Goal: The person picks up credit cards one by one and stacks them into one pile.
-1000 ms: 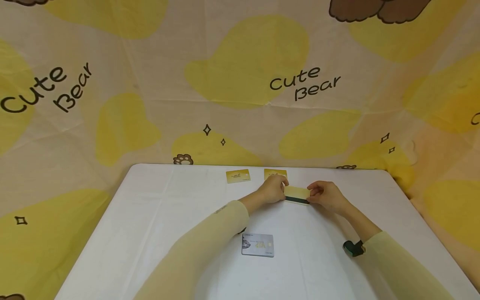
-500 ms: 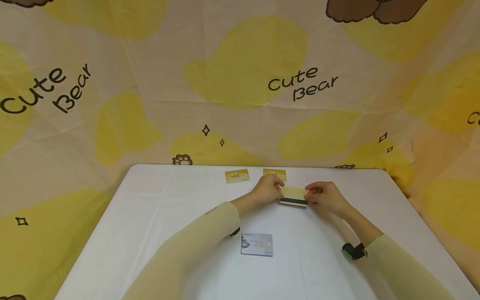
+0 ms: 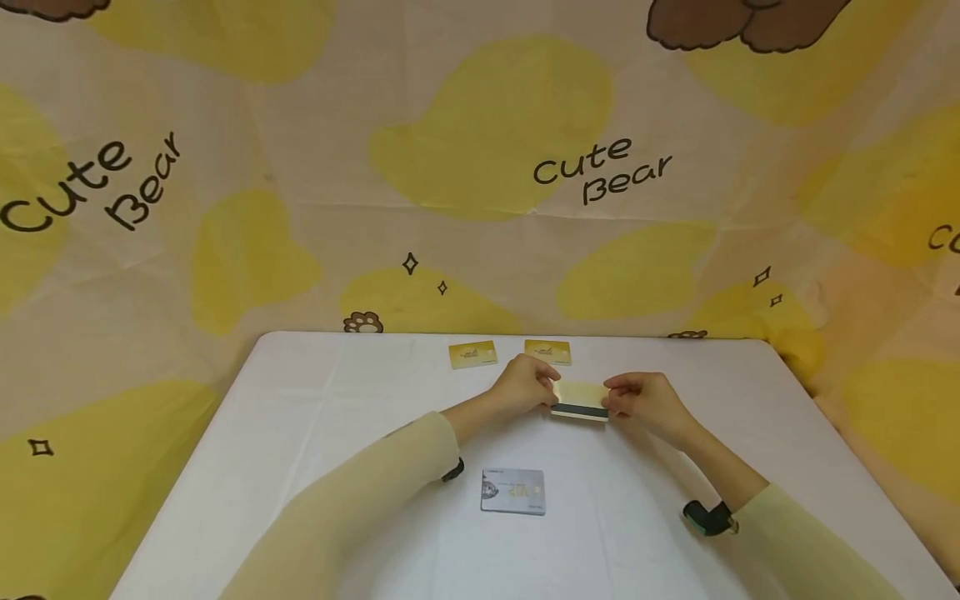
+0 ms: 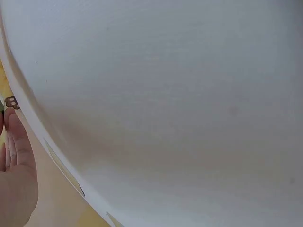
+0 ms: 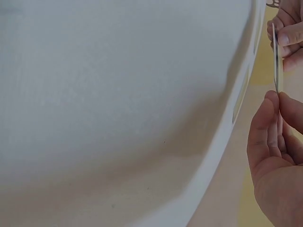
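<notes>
Between the two hands is a pale yellow card [image 3: 581, 398] with a dark magnetic stripe along its near side. My left hand [image 3: 519, 385] pinches its left end, and my right hand [image 3: 654, 404] pinches the right end with thumb and fingers. Seen edge-on in the right wrist view, the card [image 5: 277, 66] is thin and raised over the white table [image 3: 337, 467]. Just behind the left hand lies a gold card [image 3: 547, 351]; another gold card [image 3: 473, 355] lies to its left. The left wrist view catches only part of the left hand [image 4: 18, 179], at its edge.
Nearer the person, a silver VIP card [image 3: 513, 492] lies on the table, its edge looking thick like a small stack. A yellow-patterned cloth [image 3: 480, 167] hangs behind the table's far edge. Dark bands [image 3: 708, 518] sit at both wrists.
Both hands have shifted a little left and toward the person with the striped card. The right-hand gold card, partly covered before by the left hand, now shows almost whole.
</notes>
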Tool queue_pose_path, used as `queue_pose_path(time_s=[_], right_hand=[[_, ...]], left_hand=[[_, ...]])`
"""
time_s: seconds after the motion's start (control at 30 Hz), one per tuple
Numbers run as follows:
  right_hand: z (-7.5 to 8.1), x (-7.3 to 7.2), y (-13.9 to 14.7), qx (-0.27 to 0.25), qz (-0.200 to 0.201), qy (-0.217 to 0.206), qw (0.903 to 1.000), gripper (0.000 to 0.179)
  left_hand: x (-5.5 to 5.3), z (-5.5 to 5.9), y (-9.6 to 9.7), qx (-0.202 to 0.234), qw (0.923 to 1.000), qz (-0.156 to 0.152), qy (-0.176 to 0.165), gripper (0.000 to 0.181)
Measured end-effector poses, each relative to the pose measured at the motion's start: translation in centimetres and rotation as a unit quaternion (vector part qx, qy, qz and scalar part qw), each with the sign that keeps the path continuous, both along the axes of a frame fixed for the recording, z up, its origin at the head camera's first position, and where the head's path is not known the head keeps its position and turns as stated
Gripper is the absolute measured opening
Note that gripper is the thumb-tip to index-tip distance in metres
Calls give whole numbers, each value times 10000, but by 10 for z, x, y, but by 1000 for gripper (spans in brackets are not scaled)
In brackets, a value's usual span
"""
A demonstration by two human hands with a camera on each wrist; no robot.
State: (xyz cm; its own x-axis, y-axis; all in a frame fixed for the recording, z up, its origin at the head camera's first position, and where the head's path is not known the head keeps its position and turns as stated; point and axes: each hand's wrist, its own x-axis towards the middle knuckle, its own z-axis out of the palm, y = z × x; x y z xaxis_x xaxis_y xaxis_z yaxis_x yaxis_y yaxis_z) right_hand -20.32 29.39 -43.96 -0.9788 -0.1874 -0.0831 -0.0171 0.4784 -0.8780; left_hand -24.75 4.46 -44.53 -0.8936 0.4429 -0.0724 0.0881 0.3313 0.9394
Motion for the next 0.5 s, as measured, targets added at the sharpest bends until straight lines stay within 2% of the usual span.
queue_pose_path(time_s=[0.5], right_hand=[[0,14,-13,-274,136,-93,9995,38]], left_hand=[[21,7,-18,469,9970,188,-593,32]])
